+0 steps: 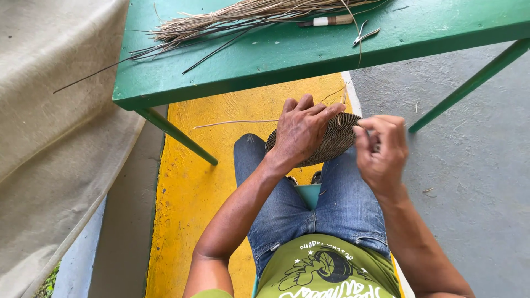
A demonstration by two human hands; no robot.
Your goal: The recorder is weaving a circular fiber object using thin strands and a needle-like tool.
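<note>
While the person sits with knees under the green table (265,60), a round woven disc (331,140) rests over the lap in blue jeans (342,204). Left hand (301,132) lies across the disc, fingers pressed together and flat on it, apparently to steady it. Right hand (381,152), at the disc's right edge, pinches a thin strand. On the table above lie a fibre bundle (248,16), a knife (328,21) and small snips (364,34), within reach.
</note>
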